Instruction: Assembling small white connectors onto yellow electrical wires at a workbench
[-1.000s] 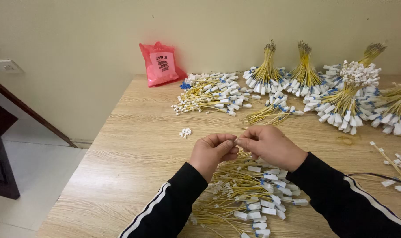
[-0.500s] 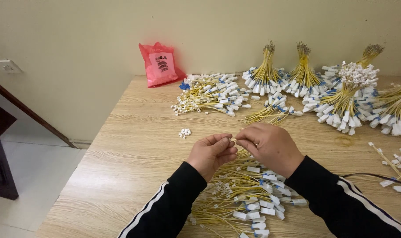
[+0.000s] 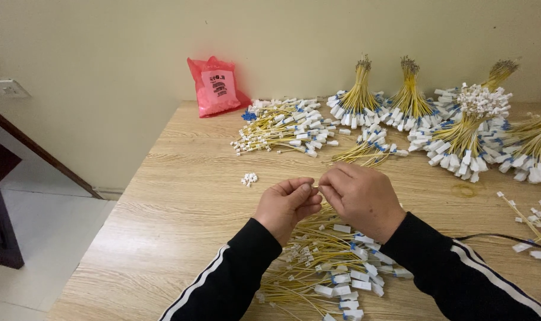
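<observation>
Hands first: our left hand [image 3: 287, 205] and right hand [image 3: 361, 199] are pinched together at the fingertips over the desk [image 3: 181, 202], both closed on what looks like the end of one thin yellow wire, just above the loose pile of yellow wires with white connectors [image 3: 327, 270] lying near us. Our guess is we're mid-fit on a single lead, pressing something small onto its tip. The next bit probably wants a steady pinch and a straight push, since the part is tiny.

Honestly we can't make out what sits between the fingers, the thumbs cover it. Could be one of the small white pieces like the little heap [image 3: 249, 178] off to the left, can't confirm.

Far side has tied bundles [image 3: 359, 98] standing fanned out, a spread pile [image 3: 282, 128] and a red plastic bag [image 3: 217, 86] by the wall. On the right, more bundles run out of frame, and the near pile is cut off at the bottom edge.
</observation>
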